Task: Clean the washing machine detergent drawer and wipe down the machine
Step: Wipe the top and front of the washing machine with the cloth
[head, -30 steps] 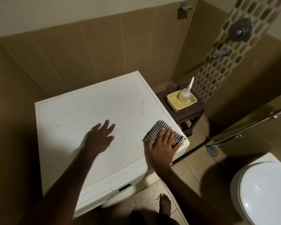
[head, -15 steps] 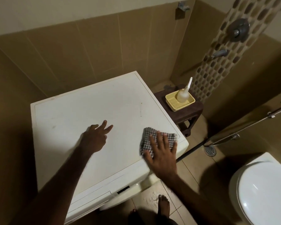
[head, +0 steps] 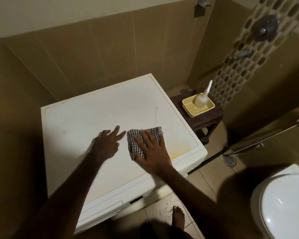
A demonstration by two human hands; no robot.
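Note:
A white washing machine (head: 86, 121) stands against the tiled wall, seen from above. My right hand (head: 151, 150) lies flat with spread fingers on a black-and-white checked cloth (head: 135, 137), pressing it onto the middle of the lid. My left hand (head: 105, 144) rests on the lid just left of the cloth, fingers apart, holding nothing. The closed detergent drawer front (head: 102, 210) shows at the machine's near edge, under my left forearm. A yellowish stain (head: 178, 150) marks the lid near its right front corner.
A dark stool (head: 204, 116) right of the machine carries a yellow tray (head: 191, 111) with a white nozzle bottle (head: 201, 100). A toilet (head: 283, 204) is at the lower right, a floor drain (head: 229, 160) and hose beside it. My bare foot (head: 178, 216) is on the floor tiles.
My right hand has slid the cloth left from the lid's right front edge to the middle. The left hand stayed resting on the lid.

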